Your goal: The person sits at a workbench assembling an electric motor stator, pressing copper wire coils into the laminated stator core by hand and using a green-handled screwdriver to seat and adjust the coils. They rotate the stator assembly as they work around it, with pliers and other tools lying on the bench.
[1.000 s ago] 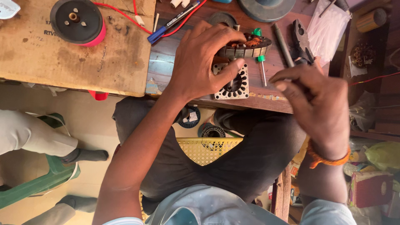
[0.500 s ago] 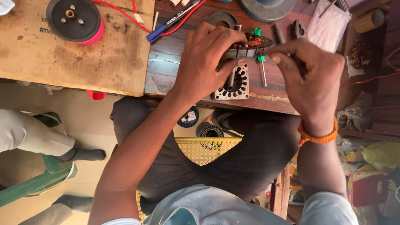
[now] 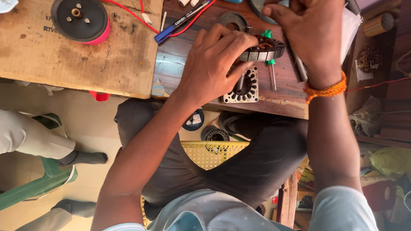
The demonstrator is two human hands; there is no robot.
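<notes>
My left hand (image 3: 214, 64) is clamped over a round motor stator with copper windings (image 3: 263, 49), holding it on edge on the wooden bench (image 3: 180, 60). A flat square stack of stator laminations (image 3: 247, 87) lies just below it, near the bench's front edge. A small green-handled screwdriver (image 3: 271, 70) rests beside the stator. My right hand (image 3: 310, 32), with an orange thread band at the wrist, reaches past the stator to the far side of the bench, fingers curled by a grey disc (image 3: 257, 6). What those fingers hold is hidden.
A blue marker pen (image 3: 182, 21), a red wire (image 3: 128, 10) and a black wheel on a red base (image 3: 81, 19) lie on a cardboard sheet (image 3: 64, 60). A metal rod (image 3: 299, 68) lies right of the stator. Another person's legs (image 3: 34, 137) and a green chair (image 3: 43, 184) are on the left.
My right hand has moved from beside my knee up across the screwdriver to the far side of the bench. My left hand has stayed on the stator.
</notes>
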